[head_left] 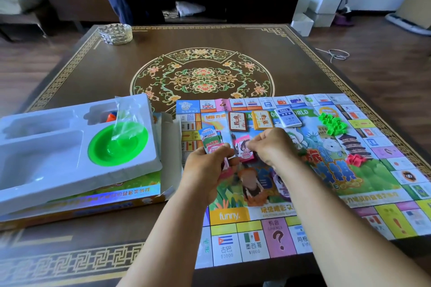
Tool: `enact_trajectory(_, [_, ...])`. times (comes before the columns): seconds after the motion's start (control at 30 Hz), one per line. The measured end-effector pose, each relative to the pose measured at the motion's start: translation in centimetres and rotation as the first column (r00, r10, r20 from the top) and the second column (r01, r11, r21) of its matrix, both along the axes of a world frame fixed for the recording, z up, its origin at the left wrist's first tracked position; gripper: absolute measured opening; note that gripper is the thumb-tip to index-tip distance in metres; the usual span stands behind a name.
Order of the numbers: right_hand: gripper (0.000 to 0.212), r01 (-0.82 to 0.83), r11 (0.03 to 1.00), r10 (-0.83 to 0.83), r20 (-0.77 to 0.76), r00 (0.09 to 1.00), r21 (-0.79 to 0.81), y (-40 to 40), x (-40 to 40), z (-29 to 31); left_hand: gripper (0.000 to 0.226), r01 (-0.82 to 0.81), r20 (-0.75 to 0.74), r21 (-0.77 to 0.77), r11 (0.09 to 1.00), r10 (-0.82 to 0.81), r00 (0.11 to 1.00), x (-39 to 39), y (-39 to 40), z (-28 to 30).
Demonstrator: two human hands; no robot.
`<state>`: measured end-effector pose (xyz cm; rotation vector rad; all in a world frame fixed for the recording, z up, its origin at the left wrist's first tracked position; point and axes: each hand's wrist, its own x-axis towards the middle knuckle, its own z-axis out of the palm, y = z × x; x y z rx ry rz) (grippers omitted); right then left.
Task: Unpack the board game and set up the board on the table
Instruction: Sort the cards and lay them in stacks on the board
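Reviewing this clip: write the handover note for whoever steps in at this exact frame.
Left hand grips a stack of play money; right hand pinches a pink note from it.
Game board lies unfolded on the table.
Three card decks sit near its far edge, with green houses and red pieces to the right.
White tray rests on the open box, holding a green bowl.
Left: sort the money, empty the tray.
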<state>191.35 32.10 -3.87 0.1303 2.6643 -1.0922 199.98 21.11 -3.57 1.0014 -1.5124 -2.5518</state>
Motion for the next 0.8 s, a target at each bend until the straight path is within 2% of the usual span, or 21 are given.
enact_trajectory(0.07, [0.028, -0.018, 0.999, 0.018, -0.001, 1.000, 0.052, -0.2, -0.1, -0.2, 0.003, 0.012, 0.004, 0.029, 1.000, -0.013, 1.000, -0.1, -0.2, 0.0])
enact_trajectory(0.17, [0.024, -0.036, 0.997, 0.041, -0.057, 0.998, 0.071, 0.2, 0.5, 0.2, 0.016, 0.042, -0.004, 0.040, 0.998, -0.042, 0.999, -0.2, -0.2, -0.1])
enact_trajectory(0.23, [0.023, -0.035, 0.998, 0.031, -0.068, 0.997, -0.052, 0.6, 1.5, 0.7, 0.022, 0.057, -0.019, 0.022, 0.998, -0.056, 0.998, -0.2, -0.1, -0.1])
enact_trajectory(0.37, [0.019, -0.021, 0.934, 0.038, 0.040, 0.998, -0.356, 1.2, 4.2, 1.0, 0.017, 0.034, -0.022, -0.034, 0.999, -0.035, 0.999, -0.2, 0.4, -0.4])
enact_trajectory(0.5, [0.012, 0.014, 0.872, 0.038, 0.097, 0.995, -0.489, 1.0, 5.2, 0.1, 0.008, 0.010, -0.026, -0.038, 0.999, -0.011, 1.000, 0.0, 0.9, -0.5])
enact_trajectory(0.6, [0.008, 0.049, 0.823, 0.040, 0.145, 0.989, -0.565, 0.9, 5.2, 0.0, 0.008, -0.005, -0.029, -0.011, 1.000, 0.004, 1.000, 0.0, 1.0, -0.4])
enact_trajectory(0.67, [0.009, 0.073, 0.808, 0.028, 0.161, 0.987, -0.585, 0.9, 5.1, 0.0, 0.009, -0.001, -0.031, 0.010, 1.000, 0.001, 1.000, -0.1, 1.0, -0.4])
enact_trajectory(0.8, [0.014, 0.057, 0.861, -0.004, 0.106, 0.994, -0.506, 0.7, 5.0, 0.0, 0.013, 0.019, -0.035, 0.027, 0.999, -0.018, 0.999, -0.3, 1.1, -0.3])
